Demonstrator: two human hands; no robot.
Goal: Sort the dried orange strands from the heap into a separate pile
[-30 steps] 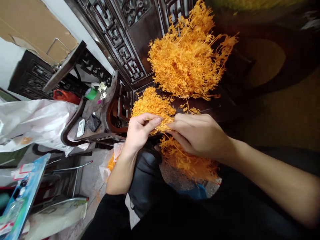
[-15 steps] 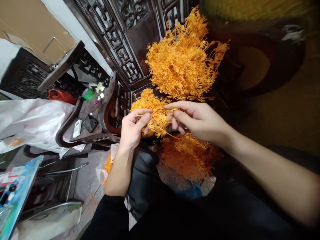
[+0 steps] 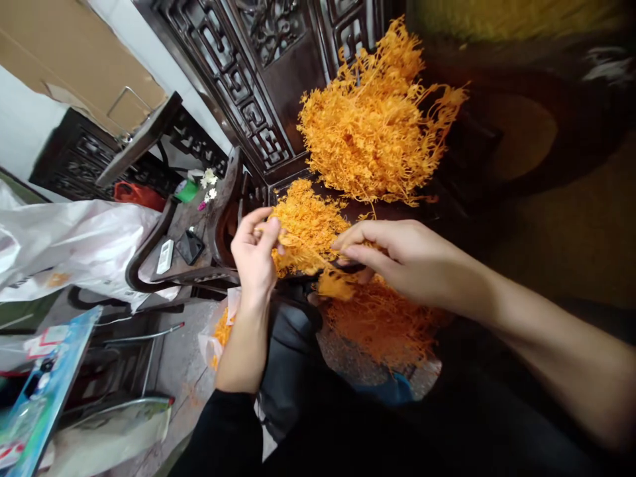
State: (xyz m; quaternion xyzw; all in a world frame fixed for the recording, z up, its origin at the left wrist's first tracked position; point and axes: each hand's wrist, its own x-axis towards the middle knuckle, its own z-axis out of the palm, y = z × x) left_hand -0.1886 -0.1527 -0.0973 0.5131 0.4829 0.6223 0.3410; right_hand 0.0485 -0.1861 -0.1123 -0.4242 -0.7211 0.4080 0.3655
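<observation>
My left hand (image 3: 256,255) is closed in a pinch, its fingertips around the end of something thin and orange that runs towards my right. Opposite it, my right hand (image 3: 397,255) pinches an orange sprig (image 3: 338,283), whose blurred, frayed tip hangs below the fingers. Between and behind both hands lies a small heap of orange sprigs (image 3: 311,215) on the dark wooden seat. A larger pile of long-stemmed orange sprigs (image 3: 372,132) leans against the carved backrest. More orange sprigs (image 3: 382,318) lie lower down, near my knees, partly in shadow.
The carved wooden backrest (image 3: 275,99) rises behind the piles. Left of me, a wooden armrest (image 3: 173,265) carries a white remote-like object (image 3: 165,256), a dark box (image 3: 190,247), green tape (image 3: 187,191) and small flowers. A plastic bag (image 3: 209,344) with orange pieces stands on the floor.
My hands have moved apart, the left one leftward and the right one slightly down. The sprig at my right hand now hangs blurred below the fingers. The view has shifted a little.
</observation>
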